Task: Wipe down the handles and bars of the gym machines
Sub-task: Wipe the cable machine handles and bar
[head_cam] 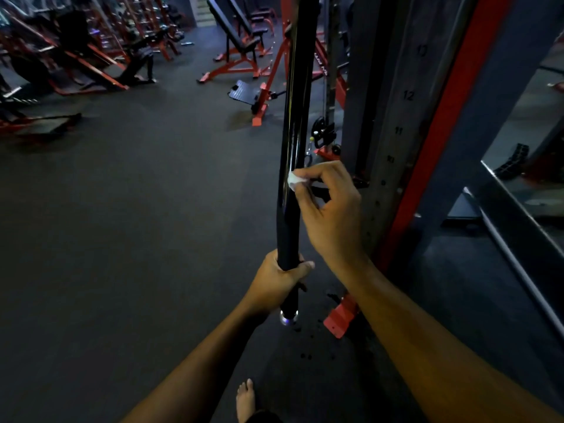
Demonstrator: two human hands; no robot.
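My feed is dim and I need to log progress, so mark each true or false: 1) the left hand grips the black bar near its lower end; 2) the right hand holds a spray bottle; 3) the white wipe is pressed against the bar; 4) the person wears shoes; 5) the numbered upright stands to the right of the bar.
1) True: the left hand is wrapped round the black bar near its lower end.
2) False: the right hand pinches a small white wipe.
3) True.
4) False: a bare foot shows.
5) True: the numbered upright is to the right.
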